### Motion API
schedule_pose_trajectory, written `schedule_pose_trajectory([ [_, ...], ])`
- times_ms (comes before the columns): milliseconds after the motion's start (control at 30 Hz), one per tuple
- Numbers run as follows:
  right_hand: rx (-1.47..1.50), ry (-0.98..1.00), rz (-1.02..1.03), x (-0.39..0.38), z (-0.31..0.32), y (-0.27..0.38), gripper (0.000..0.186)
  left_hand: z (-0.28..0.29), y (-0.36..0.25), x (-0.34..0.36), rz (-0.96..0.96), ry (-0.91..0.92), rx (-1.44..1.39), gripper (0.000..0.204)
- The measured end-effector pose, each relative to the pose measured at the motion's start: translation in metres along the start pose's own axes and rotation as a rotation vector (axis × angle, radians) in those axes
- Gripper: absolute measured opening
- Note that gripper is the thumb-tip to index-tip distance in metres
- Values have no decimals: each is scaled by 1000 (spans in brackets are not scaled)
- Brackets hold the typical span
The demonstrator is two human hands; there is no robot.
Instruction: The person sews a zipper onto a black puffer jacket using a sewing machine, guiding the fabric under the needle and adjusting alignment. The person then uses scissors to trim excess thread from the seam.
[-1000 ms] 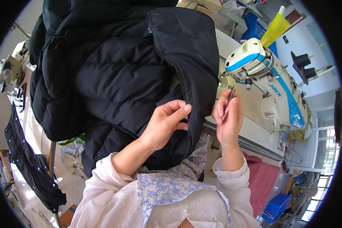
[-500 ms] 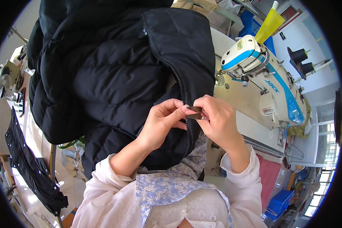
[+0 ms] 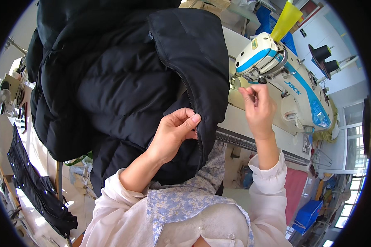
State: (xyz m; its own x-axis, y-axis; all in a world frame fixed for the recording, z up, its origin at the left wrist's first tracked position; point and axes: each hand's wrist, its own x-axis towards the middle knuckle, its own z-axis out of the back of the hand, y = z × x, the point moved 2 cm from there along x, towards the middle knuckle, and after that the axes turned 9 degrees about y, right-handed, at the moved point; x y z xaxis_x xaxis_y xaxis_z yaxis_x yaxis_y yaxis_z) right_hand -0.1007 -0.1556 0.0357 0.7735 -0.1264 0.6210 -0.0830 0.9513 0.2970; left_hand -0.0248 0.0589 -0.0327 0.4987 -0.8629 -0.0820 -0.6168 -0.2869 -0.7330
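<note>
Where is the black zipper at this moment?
In the head view, the zipper runs down the right part of the black padded garment, left of the sewing machine, with the left hand pinching its lower stretch.

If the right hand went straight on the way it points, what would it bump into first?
Probably the white-and-blue sewing machine head, just above the right hand in this view, though depth is unclear.

The quilted garment (image 3: 119, 94) is showing plain black with a matching zip (image 3: 186, 84), and the surface (image 3: 235, 118) is presenting off-white. The sewing machine (image 3: 294, 94) is displaying white with blue bands, and the cone (image 3: 286, 21) is showing yellow. The apron (image 3: 189, 201) is carrying a cream floral print on pale blue, and the bin (image 3: 308, 217) is showing blue.
</note>
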Motion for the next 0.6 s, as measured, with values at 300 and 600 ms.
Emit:
schedule_pose_trajectory([
  [300, 870, 303, -443, -33, 4, 16, 40, 4, 2, -3, -7, 11, -21, 13],
  [600, 498, 416, -87, -4, -12, 51, 24, -5, -3, -7, 16, 70, 20, 16],
])
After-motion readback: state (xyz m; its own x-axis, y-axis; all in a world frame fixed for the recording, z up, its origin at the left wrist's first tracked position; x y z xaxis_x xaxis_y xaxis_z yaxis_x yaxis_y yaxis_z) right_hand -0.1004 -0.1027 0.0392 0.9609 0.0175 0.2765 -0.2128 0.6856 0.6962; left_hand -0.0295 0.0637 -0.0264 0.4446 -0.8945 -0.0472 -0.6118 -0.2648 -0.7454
